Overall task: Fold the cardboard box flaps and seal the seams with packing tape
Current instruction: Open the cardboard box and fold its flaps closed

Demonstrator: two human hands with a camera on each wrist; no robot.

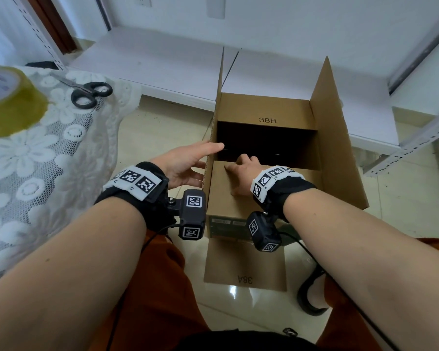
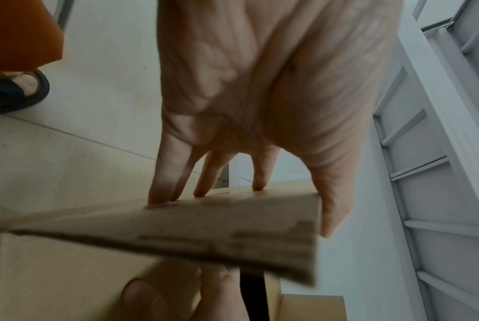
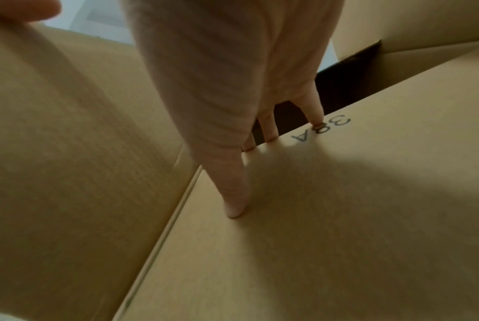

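Observation:
An open brown cardboard box (image 1: 264,110) stands on the floor between my knees. Its near flap (image 1: 221,193) is folded in, and my right hand (image 1: 246,168) presses it down with straight fingertips (image 3: 271,130) at its far edge beside the print "38A". The far flap marked "38B" also lies folded in. The left flap (image 1: 217,97) stands upright. My left hand (image 1: 193,163) lies flat against its outer face, fingers (image 2: 161,191) straight and thumb at the flap's edge. The right flap (image 1: 337,138) stands up, leaning outward. A roll of packing tape (image 1: 8,102) sits on the table at left.
Black-handled scissors (image 1: 89,93) lie on the lace tablecloth (image 1: 36,160) behind the tape. A loose bottom flap (image 1: 245,264) sticks out on the tiled floor toward me. White shelving boards (image 1: 162,59) and a metal rack (image 1: 416,138) stand behind and right of the box.

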